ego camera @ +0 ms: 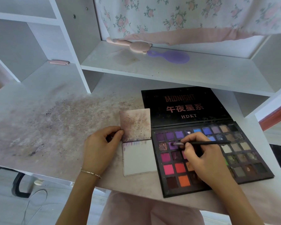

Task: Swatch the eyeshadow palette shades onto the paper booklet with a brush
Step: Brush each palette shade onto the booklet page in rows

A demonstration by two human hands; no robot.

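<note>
Right hand (201,161): it pinches the brush (201,143) between thumb and fingers, and rests over the middle of the palette.
Brush: thin dark handle, it lies almost level; its pale tip touches a purple pan in the second row, near the left edge.
Left hand (101,146): thumb and forefinger pinch the left edge of the booklet's raised cover; the other fingers are curled under. A thin bracelet (90,173) is on the wrist.
Paper booklet (139,157): it lies open on the table, just beside the left side of the palette. The cover stands up and is stained with pink and brown powder. The lower white page has a short row of purple swatches along its top edge.
Eyeshadow palette (243,161): open, black, with many colour pans; the lid lies flat behind, with the printed words "MIDNIGHT" and "HDKT".
Table (47,127): pale surface, with powder stains on the left.
Shelf (152,69): above the table, it carries a purple hairbrush (173,56) and a pink object (133,44).
</note>
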